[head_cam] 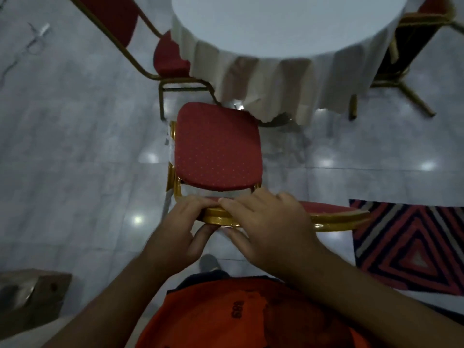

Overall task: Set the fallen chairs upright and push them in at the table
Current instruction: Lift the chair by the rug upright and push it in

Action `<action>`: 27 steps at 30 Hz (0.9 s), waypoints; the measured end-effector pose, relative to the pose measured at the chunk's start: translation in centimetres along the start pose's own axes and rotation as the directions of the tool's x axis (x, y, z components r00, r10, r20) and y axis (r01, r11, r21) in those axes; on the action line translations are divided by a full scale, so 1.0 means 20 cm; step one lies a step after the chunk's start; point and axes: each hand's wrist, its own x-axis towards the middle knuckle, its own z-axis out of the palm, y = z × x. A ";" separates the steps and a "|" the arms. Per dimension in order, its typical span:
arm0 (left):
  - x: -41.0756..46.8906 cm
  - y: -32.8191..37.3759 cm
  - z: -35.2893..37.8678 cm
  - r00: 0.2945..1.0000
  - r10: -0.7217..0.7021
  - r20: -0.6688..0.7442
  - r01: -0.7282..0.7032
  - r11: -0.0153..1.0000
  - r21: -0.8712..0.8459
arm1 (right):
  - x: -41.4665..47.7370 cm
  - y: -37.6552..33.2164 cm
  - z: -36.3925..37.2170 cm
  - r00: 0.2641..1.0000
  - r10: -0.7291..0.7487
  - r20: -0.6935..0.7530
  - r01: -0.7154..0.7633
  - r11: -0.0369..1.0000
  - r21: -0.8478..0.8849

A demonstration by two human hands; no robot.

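Glossy grey tiled floor [75, 151] surrounds a round white-clothed table [288, 26], before which a red-cushioned gold-framed chair [216, 146] stands upright, its backrest top rail grasped by left hand [183, 227] and right hand [266, 222], above an orange shirt [226, 317] printed with blurred, unreadable digits.

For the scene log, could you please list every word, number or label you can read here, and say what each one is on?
"869" or similar: dark digits printed on the person's orange shirt, seen upside down and blurred, so the reading is uncertain.
No text can be made out on the chair held by the left hand and right hand, on the tablecloth or on the patterned rug.
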 end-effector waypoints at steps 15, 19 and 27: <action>-0.25 -0.36 -0.29 0.914 0.154 -0.375 0.032 0.895 0.445 | 0.15 -0.15 0.30 0.982 0.186 0.030 -0.188 0.965 0.185; -0.23 -0.41 -0.19 0.900 0.061 -0.432 0.100 0.935 0.341 | 0.24 -0.08 0.28 0.990 0.135 0.044 -0.140 0.981 0.134; 0.04 -0.25 0.02 0.917 0.096 -0.388 0.013 0.963 0.269 | 0.08 0.24 0.16 0.988 0.155 -0.021 -0.152 0.983 0.102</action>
